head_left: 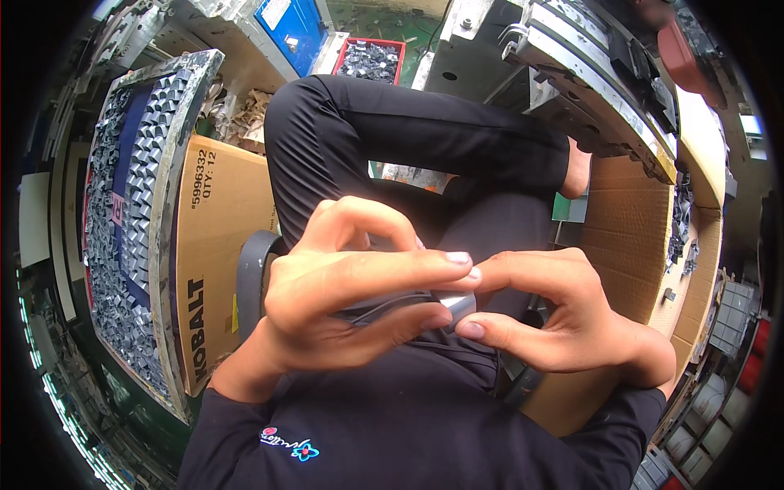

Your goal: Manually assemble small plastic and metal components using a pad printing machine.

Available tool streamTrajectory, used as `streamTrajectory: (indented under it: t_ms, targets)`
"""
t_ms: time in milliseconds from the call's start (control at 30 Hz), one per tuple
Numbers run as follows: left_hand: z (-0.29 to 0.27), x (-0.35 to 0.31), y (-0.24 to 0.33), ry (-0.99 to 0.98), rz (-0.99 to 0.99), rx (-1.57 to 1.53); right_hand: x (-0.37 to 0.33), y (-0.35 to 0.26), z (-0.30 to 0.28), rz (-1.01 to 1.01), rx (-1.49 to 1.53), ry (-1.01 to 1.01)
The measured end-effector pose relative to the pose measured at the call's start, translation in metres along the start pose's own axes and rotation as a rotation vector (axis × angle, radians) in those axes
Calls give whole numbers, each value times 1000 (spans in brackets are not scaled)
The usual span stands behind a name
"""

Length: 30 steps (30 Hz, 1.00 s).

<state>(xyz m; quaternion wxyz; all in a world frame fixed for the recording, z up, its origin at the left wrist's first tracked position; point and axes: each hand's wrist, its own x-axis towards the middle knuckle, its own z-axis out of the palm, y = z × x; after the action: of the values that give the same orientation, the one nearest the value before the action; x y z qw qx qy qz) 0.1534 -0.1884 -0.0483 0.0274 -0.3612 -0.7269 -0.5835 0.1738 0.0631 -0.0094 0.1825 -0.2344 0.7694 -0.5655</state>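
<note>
A small curved piece of shiny silver metal [458, 305] is held in front of my body, over my lap. My left hand [343, 286] pinches it between index finger and thumb from the left. From the right, my right hand [543, 306] grips the same piece with index finger and thumb, the fingertips of both hands nearly meeting. Fingers cover much of the piece, so its full shape is hidden.
A framed tray [184, 245] of many small bent metal pieces stands at left by a cardboard box [229, 237]. Another open carton [612, 237] is at right beneath a metal machine [596, 82]. A red bin [402, 61] of metal pieces sits on the floor ahead.
</note>
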Motion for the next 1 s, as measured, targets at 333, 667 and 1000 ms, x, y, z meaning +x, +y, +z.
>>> streamTrajectory:
  t_ms: [333,667,1000]
  targets:
    - [-7,0,-1,43,155,163,2,-3,0,14,106,0]
    - [-4,-4,-6,312,146,-82,-12,-1,1,306,135,122]
    - [25,-1,-19,375,189,-230,-2,-8,4,511,35,141]
